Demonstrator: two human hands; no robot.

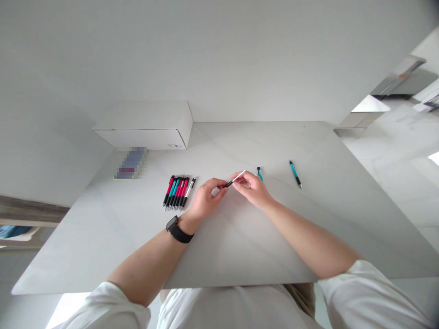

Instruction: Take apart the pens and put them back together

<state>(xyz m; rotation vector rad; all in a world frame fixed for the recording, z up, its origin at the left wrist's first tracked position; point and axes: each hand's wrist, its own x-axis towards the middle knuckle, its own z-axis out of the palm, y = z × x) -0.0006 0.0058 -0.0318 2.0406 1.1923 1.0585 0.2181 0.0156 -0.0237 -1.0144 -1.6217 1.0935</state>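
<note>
Above the middle of the table, my left hand pinches the black end of a slim pen. Its thin white part slants up to the right, into the closed fingers of my right hand. Whether the white part is a barrel or a bare refill, I cannot tell. To the left of my left hand lies a row of several pens in red, teal and white, with black grips. Just beyond my right hand a teal pen is partly hidden by it. Farther right lies another teal pen.
A white box stands against the wall at the back left of the pale table. In front of the box lies a blurred flat item. A black watch is on my left wrist.
</note>
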